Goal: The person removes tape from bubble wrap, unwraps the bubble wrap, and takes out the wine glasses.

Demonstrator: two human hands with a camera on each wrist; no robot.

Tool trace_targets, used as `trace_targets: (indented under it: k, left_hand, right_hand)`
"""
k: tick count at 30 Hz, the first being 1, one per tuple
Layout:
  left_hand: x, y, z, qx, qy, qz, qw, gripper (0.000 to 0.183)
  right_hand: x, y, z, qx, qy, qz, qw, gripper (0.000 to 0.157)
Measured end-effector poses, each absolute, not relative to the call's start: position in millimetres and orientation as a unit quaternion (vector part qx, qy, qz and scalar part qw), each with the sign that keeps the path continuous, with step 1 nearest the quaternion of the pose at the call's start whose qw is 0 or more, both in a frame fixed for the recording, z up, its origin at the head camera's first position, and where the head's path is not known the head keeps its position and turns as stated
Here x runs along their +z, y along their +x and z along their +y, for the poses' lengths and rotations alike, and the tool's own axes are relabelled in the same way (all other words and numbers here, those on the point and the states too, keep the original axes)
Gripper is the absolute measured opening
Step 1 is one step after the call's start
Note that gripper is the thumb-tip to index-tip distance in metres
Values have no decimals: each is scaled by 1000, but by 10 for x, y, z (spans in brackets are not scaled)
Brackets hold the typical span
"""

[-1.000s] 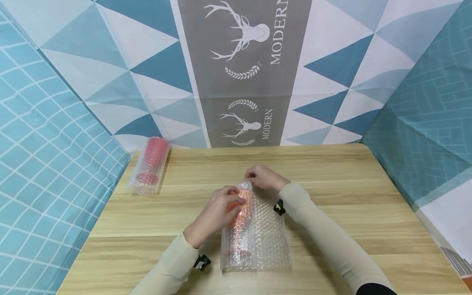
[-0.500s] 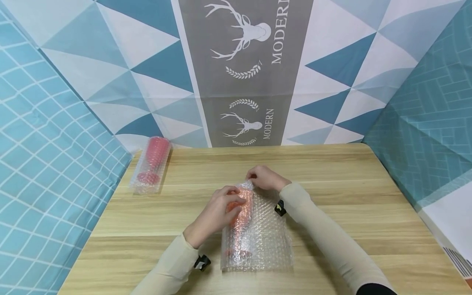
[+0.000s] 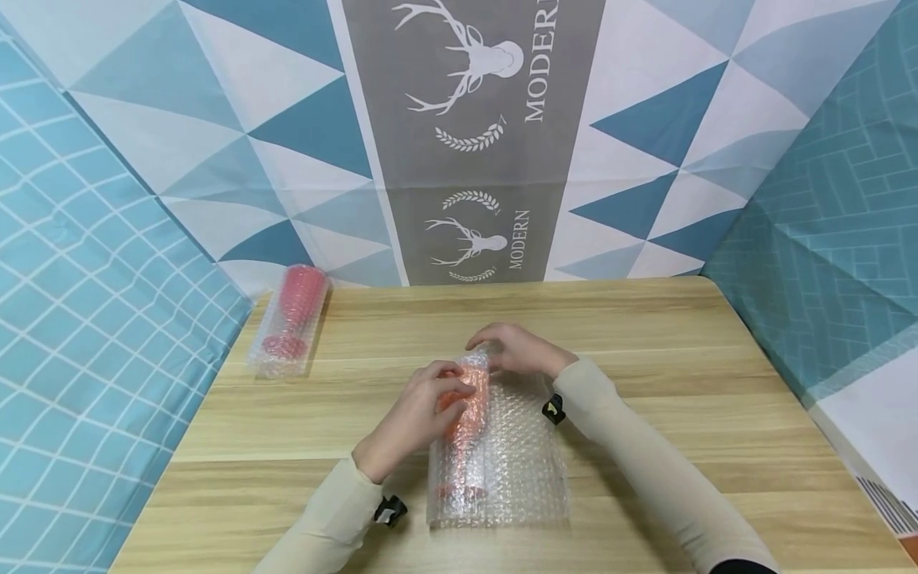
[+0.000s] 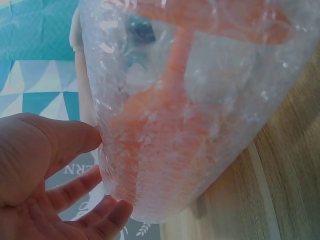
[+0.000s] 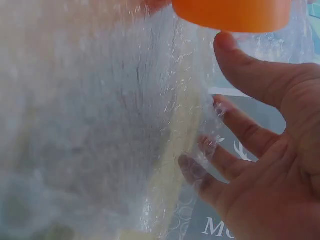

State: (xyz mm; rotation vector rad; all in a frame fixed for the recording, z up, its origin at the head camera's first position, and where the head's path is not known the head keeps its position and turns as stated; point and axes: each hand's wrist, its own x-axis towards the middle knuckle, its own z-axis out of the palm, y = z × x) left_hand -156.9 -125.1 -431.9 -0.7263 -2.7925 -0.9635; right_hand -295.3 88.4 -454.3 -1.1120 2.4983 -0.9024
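Note:
An orange goblet (image 3: 468, 414) lies on the table, its bowl toward the far side, inside see-through bubble wrap (image 3: 527, 458). More of the wrap spreads flat to the right. My left hand (image 3: 419, 410) rests on the wrapped bowl; in the left wrist view, the thumb and fingertips touch the film's edge without closing round it. At the far end is my right hand (image 3: 522, 351), fingers loosely spread. The right wrist view shows its thumb beside the goblet's rim (image 5: 232, 15) and its fingertips against the clear film.
A pink goblet (image 3: 290, 319) wrapped in bubble wrap lies at the table's back left corner. Patterned cloth walls (image 3: 473, 159) enclose the wooden table (image 3: 631, 335) at the back and both sides. Each wrist carries a small black camera.
My right hand has loosened from its pinch on the wrap's far end; its fingers have spread and reach slightly left over the goblet's end. The left hand and goblet stay put.

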Motion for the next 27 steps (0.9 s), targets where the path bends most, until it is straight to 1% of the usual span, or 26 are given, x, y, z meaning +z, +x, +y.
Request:
trace_targets:
  k: [5, 8, 12, 17, 20, 27]
  left_hand:
    - [-4316, -1563, -1261, -318, -237, -917, 50, 21]
    - [-4319, -1558, -1269, -322, -235, -916, 48, 21]
    - [-4324, -1554, -1271, -322, -234, -916, 47, 21]
    - [-4331, -1555, -1264, -320, -234, -917, 50, 20]
    - [-4333, -1558, -1256, -321, -233, -917, 50, 20]
    - [-4338, -1576, -1248, -318, -237, -917, 51, 20]
  right_hand:
    - [-4543, -2917, 878, -307, -395, 858, 120, 32]
    - [-4550, -2915, 883, -321, -381, 857, 131, 31]
    - [-4579, -2934, 885, -324, -371, 859, 137, 34]
    - [-4658, -2978, 858, -301, -384, 865, 116, 30]
    - [-4703, -3005, 845, -285, -384, 871, 113, 30]
    - [-4735, -3055, 832, -239, -379, 887, 109, 39]
